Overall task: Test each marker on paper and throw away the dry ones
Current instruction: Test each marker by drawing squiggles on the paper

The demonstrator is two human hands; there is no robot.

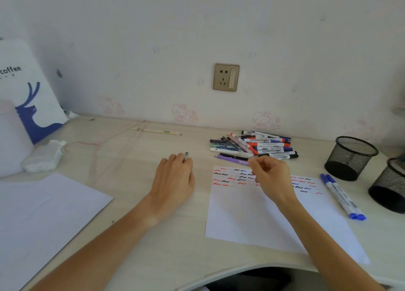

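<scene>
- Pale wooden desk (153,236) against a papered wall; test paper (252,214) lies at centre-right, its top rows full of red, black and blue squiggles.
- Many tests look done; a pile of markers (256,146) behind the sheet and two blue markers (341,197) beside it seem left to sort.
- Left hand (173,181) rests curled on the desk, a dark-tipped pen or cap (186,154) showing at its fingertips.
- Right hand (271,176) hovers over the squiggles, fingers curled together in a pinch; what it pinches, I cannot tell.

"coffee" on white bag (26,71)
</scene>
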